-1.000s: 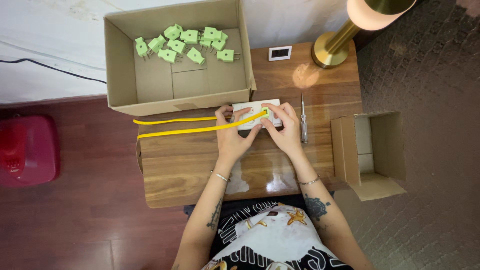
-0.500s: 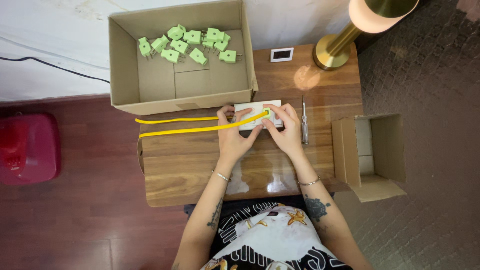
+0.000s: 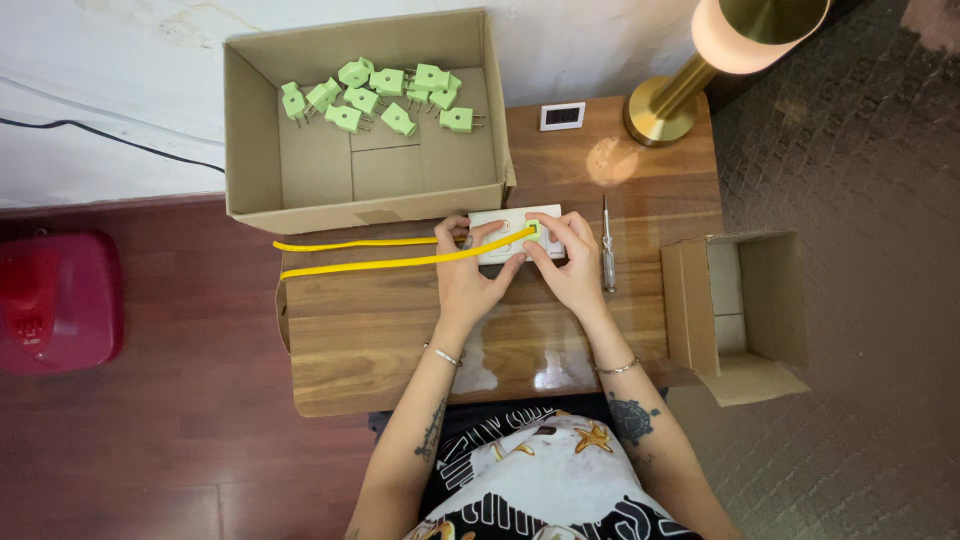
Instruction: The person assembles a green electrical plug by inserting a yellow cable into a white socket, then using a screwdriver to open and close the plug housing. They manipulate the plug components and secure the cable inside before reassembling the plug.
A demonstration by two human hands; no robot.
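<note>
While gripped by left hand (image 3: 468, 283) and right hand (image 3: 572, 268), looked white, flat: socket block (image 3: 516, 232) trailing yellow cord (image 3: 380, 254). At eleven o'clock, held green plugs (image 3: 372, 97): cardboard box (image 3: 258, 150).

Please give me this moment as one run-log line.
left hand: holds white socket block | right hand: presses yellow cable end into block | nearby: screwdriver, box of green plugs

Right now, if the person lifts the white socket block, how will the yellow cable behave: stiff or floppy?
The yellow cable would probably trail and sag, since it lies in long, gently bent runs across the wooden table. It looks light, so the white socket block, under the left hand and right hand, may drag it easily.
</note>
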